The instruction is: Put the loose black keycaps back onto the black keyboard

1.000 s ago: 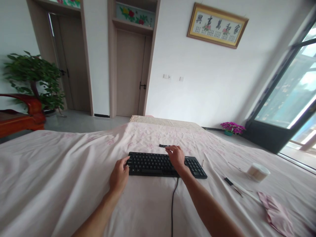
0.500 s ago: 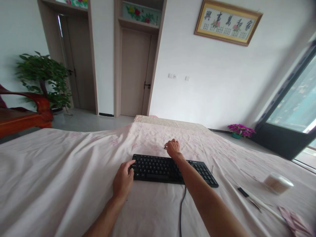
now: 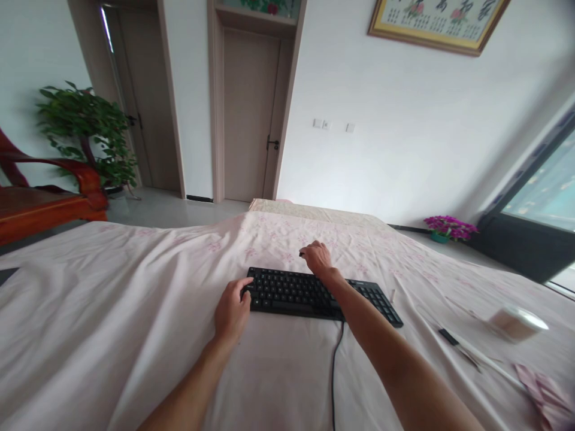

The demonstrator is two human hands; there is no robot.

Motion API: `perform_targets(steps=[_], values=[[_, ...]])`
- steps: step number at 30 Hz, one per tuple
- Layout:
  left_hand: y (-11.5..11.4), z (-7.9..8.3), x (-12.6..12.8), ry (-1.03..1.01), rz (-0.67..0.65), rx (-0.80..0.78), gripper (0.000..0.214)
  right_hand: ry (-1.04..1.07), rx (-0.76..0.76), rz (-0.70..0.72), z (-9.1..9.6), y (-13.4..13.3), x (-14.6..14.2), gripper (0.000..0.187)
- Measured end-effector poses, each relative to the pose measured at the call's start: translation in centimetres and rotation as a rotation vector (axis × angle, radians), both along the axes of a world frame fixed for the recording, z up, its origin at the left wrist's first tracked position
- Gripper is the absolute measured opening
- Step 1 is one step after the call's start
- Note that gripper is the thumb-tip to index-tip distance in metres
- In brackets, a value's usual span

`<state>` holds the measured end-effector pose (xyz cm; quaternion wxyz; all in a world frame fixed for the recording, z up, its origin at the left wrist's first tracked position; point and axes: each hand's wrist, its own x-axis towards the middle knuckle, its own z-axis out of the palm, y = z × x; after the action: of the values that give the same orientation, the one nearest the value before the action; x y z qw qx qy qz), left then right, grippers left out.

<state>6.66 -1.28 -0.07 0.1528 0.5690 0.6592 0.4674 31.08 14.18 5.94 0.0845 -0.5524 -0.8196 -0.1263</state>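
A black keyboard (image 3: 291, 292) lies on a pale pink sheet (image 3: 112, 299) that covers the surface in front of me. My left hand (image 3: 231, 311) rests curled at the keyboard's left end, thumb and fingers touching its edge. My right hand (image 3: 317, 258) reaches past the keyboard's far edge with its fingers closed over small dark pieces on the sheet; I cannot make out what they are. The keyboard's black cable (image 3: 335, 371) runs toward me between my arms.
On the right of the sheet lie a round white container (image 3: 516, 322), a thin stick with a black end (image 3: 462, 349) and a folded pink cloth (image 3: 543, 398). A red wooden bench (image 3: 45, 200), a potted plant (image 3: 87, 134) and doors stand behind.
My right hand has moved from the keys to just beyond the keyboard's far edge and closed over the small dark pieces. The view has shifted slightly; my left hand stays at the keyboard's left end.
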Motion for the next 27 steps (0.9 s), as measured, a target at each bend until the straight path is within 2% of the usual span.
perform_targets(steps=[2, 6, 9, 12, 16, 27], values=[[0.0, -0.1, 0.0, 0.006, 0.0, -0.002, 0.037, 0.098, 0.006, 0.005, 0.3, -2.1, 0.5, 0.025], [0.0, -0.2, -0.1, 0.021, -0.005, -0.005, 0.036, 0.437, -0.048, 0.089, -0.1, -7.8, 2.3, 0.024], [0.0, -0.3, -0.1, 0.03, -0.006, -0.003, 0.037, 0.52, -0.081, 0.127, -1.1, -12.2, 3.7, 0.023], [0.0, -0.3, -0.1, 0.036, -0.005, -0.009, 0.038, 0.517, -0.092, 0.13, -2.0, -15.1, 4.5, 0.022], [-0.1, -0.4, -0.1, 0.037, 0.008, -0.015, 0.037, 0.465, -0.062, 0.139, -2.2, -16.6, 4.6, 0.022], [-0.2, -0.4, -0.1, 0.045, 0.001, 0.002, 0.036, 0.348, -0.009, 0.122, -2.1, -16.9, 3.9, 0.019]])
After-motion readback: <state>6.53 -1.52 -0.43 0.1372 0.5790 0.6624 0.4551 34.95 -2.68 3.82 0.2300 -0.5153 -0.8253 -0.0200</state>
